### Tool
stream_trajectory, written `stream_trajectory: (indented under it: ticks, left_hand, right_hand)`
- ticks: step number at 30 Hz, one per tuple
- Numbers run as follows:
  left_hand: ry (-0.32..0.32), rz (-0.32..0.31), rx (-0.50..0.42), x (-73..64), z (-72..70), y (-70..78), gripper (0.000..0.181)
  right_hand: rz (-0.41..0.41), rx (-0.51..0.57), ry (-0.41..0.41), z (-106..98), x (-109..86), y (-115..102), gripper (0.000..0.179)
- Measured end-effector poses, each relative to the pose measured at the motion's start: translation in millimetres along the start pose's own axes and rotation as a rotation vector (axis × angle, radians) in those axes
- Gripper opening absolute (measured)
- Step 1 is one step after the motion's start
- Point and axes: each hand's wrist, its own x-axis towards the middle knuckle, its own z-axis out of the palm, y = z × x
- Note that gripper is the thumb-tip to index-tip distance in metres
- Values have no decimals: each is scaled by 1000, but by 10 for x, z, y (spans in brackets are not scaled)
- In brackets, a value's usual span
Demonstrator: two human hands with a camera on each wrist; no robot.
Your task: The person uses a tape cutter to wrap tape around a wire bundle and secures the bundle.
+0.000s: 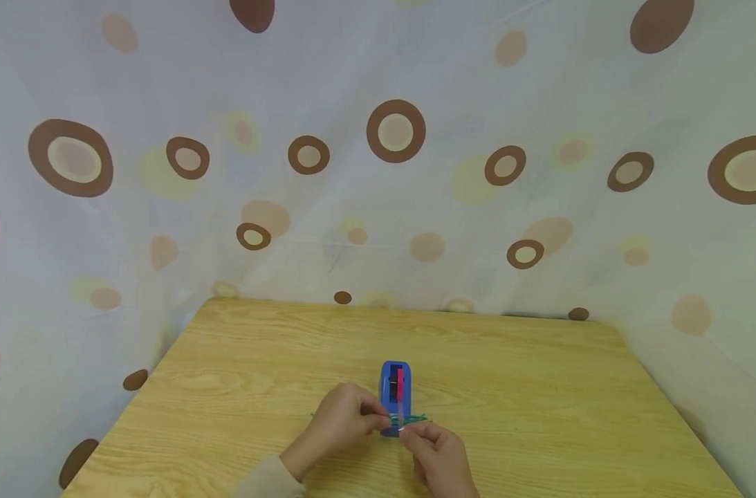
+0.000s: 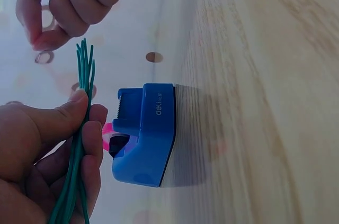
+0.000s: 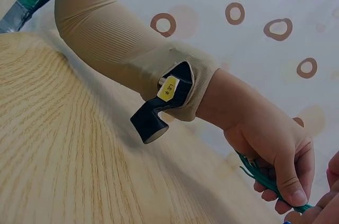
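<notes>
A bundle of thin green wires (image 2: 67, 192) lies across the palm of my left hand (image 1: 345, 418), pinched between thumb and fingers. In the left wrist view its loose ends stick out past the thumb. Just beyond stands a blue tape dispenser (image 1: 404, 408) holding a roll with a pink core (image 1: 400, 384). A strip of clear tape (image 1: 400, 413) runs from the roll toward my right hand (image 1: 441, 460). The thumb and index finger of that hand pinch the end of the tape. The right wrist view shows only a bit of the right hand at its edge.
The dispenser stands on a wood-grain table (image 1: 508, 387). A light curtain (image 1: 452, 69) with brown circles hangs behind and beside the table. On the left sleeve (image 3: 127, 44) sits a black strap mount (image 3: 183, 89) with a yellow label.
</notes>
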Motion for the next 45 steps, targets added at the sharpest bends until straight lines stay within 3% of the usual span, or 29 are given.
stream_trajectory:
  ticks: [15, 27, 45]
  left_hand:
    - [0, -12, -13, 33, 69, 45, 5]
    - [-9, 19, 16, 35, 87, 85, 6]
    - [-20, 7, 7, 29, 83, 100, 5]
  right_hand:
    - [-3, 57, -5, -1, -12, -25, 28]
    - [-5, 64, 1, 4, -29, -2, 24]
    - [0, 7, 14, -18, -20, 70, 26]
